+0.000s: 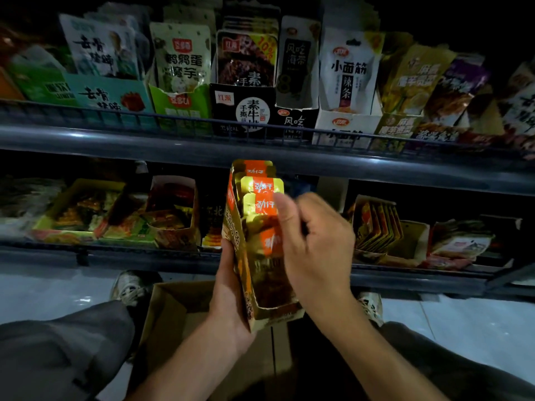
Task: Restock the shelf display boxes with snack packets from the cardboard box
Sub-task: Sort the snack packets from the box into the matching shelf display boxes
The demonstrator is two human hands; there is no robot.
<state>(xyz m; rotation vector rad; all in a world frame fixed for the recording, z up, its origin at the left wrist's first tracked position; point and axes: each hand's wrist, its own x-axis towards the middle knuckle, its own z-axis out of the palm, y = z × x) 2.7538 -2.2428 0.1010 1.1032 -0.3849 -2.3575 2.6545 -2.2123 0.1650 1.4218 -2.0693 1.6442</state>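
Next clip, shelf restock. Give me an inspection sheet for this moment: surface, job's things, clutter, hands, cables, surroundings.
Surface: two dark metal shelves; upper shelf has a wire front rail, lower shelf sits near the floor.
Job's things: gold and orange display box held in the air in front of the lower shelf, with gold and orange packets standing in it; open cardboard box on the floor below.
Clutter: loose packets lie flat at the lower shelf's left end.
Hands: left hand grips the display box's side from below; right hand has its thumb on the front packets.
Cables: nothing seen.
Surroundings: pale tiled floor, dim lighting.
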